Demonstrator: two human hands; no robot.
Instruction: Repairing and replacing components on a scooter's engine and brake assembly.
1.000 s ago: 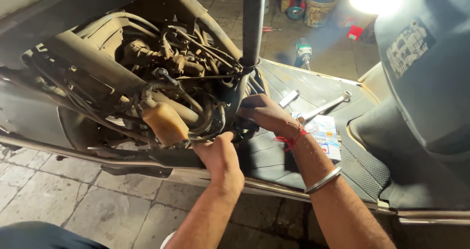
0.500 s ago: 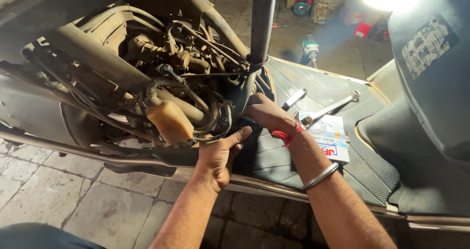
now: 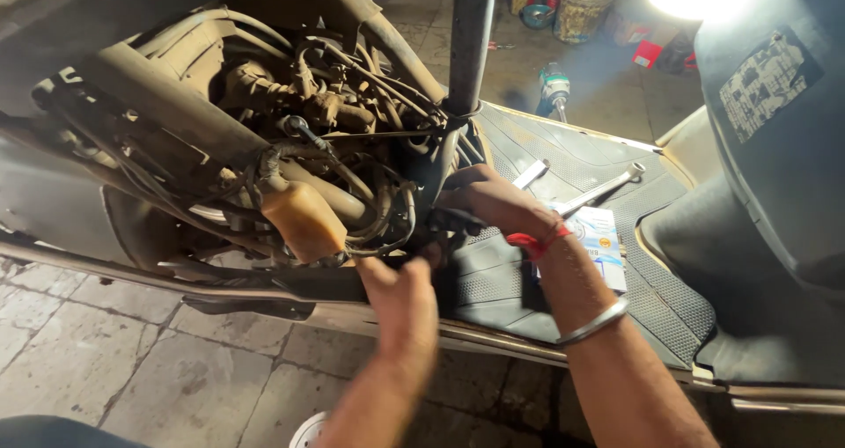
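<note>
The person is leaning over an opened scooter, both hands working at the tangle of cables (image 3: 387, 206) under the steering column (image 3: 471, 34). The right hand (image 3: 493, 203) is reaching into the gap at the foot of the column, its fingers (image 3: 458, 215) curled around something dark there; what exactly they are pinching I cannot tell, since the knuckles are hiding it. The left hand (image 3: 400, 303) is blurring just below the cables, thumb and fingers partly spread, holding nothing that I can make out.

The cables are looking dusty and rubber-sheathed, so I would judge them bendy but springy, light to pull, and a little greasy. The firmer grip is probably on the thick bundle rather than the thin single wires, which could snap at their plugs. The amber cap (image 3: 304, 219) beside them looks like brittle plastic.

The bundle is lying just left of the right fingers and directly above the left hand, almost touching both. Two wrenches (image 3: 603, 188) and a booklet (image 3: 603, 246) are resting on the ribbed footboard (image 3: 660, 298), behind the right wrist.
</note>
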